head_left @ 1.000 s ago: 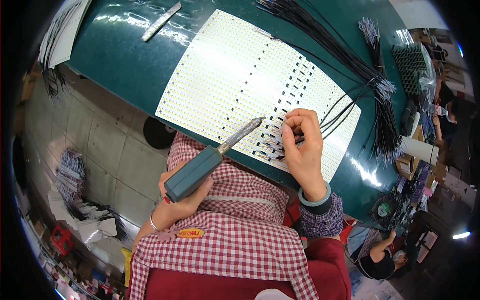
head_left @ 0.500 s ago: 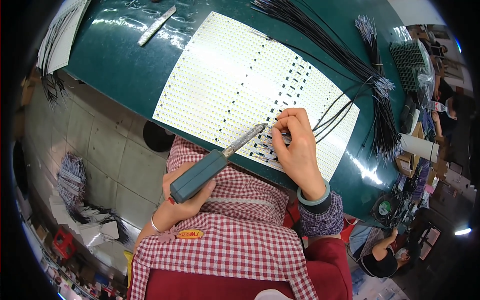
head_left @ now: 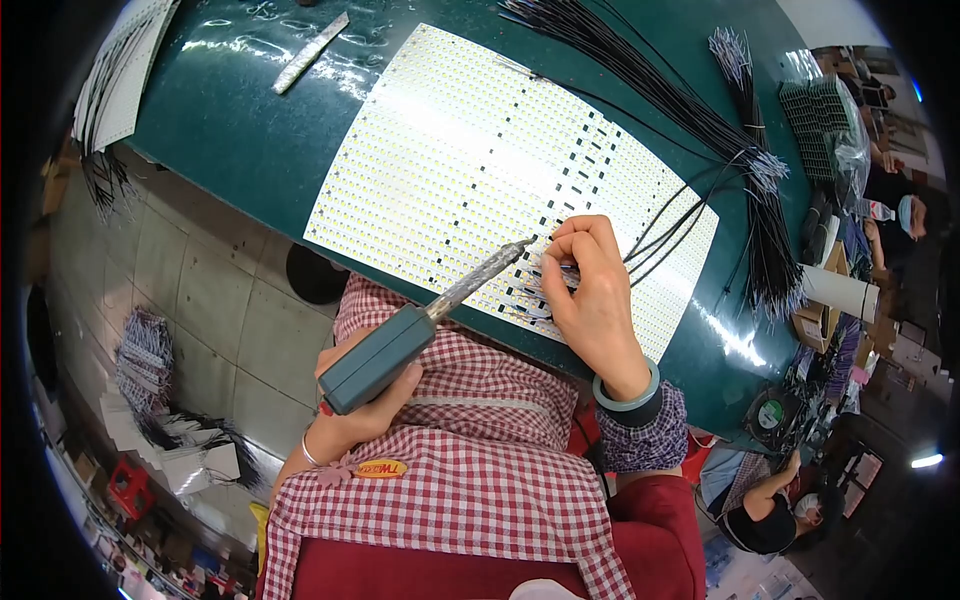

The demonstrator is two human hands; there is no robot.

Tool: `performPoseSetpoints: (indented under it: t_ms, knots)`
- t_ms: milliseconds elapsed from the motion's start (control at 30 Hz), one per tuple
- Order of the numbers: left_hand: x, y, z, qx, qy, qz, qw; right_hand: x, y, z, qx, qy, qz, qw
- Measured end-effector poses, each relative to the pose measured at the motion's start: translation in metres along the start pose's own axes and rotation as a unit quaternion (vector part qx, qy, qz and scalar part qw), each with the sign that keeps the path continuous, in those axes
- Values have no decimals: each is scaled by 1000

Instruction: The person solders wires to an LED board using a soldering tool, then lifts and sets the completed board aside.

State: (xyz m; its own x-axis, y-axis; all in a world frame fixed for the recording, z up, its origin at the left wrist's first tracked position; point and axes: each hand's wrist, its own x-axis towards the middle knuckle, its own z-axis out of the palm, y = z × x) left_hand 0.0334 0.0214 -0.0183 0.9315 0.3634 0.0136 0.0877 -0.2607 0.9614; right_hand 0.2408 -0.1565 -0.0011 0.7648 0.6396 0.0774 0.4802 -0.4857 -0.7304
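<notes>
I see the left hand (head_left: 368,416) grasping a soldering iron (head_left: 378,358), its long axis slanting toward the right hand (head_left: 598,295), curled above the LED panel (head_left: 400,150), whether holding anything I cannot tell.

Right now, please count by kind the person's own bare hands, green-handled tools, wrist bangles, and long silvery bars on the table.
Bare left hand, bare right hand: 2
Green-handled tool: 1
Silvery bangle, pale green bangle: 2
Long silvery bar: 1
Total: 6
</notes>
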Motion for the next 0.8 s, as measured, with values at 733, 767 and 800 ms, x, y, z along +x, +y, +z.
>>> performPoseSetpoints:
  t_ms: [733, 767, 800]
  knots:
    - [9, -10, -30, -236, 79, -166, 954, 158, 6, -14, -84, -15, -135, 987]
    - [9, -10, -32, -234, 82, -163, 955, 168, 9, -6, -84, 4, -121, 989]
    - [9, -10, -34, -232, 85, -161, 955, 174, 11, 0, -82, -2, -134, 988]
